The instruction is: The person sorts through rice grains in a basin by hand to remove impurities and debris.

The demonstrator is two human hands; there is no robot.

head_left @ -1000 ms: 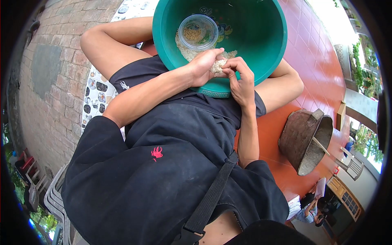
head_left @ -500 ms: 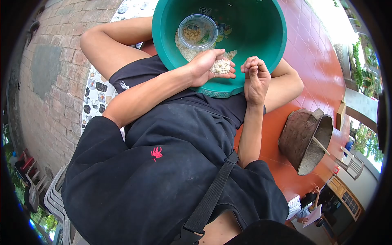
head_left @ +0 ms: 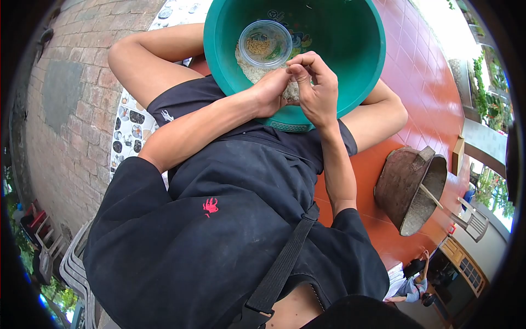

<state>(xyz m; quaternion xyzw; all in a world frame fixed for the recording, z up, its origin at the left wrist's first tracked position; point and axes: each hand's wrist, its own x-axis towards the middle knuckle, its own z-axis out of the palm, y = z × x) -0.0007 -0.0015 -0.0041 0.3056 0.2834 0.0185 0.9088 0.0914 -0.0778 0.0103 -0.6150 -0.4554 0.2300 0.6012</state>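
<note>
A green plastic basin (head_left: 350,49) rests on my lap between my knees. Loose rice (head_left: 249,70) lies in its bottom beside a small clear tub (head_left: 266,43) of yellowish husks. My left hand (head_left: 271,90) is cupped palm-up over the basin's near rim and holds a handful of rice. My right hand (head_left: 312,88) is over that palm, with thumb and fingertips pinched together just above the rice. Whether a grain is between them is too small to tell.
A rusty metal bucket (head_left: 408,186) with a stick in it stands on the orange tiled floor (head_left: 416,82) at my right. A brick wall (head_left: 66,98) is on the left, with stacked chairs (head_left: 68,263) below it. Another person (head_left: 408,286) sits far off at lower right.
My right hand had swung out past the basin's rim to the right, and has come back over my left palm with its fingertips pinched. My left hand stayed cupped in place.
</note>
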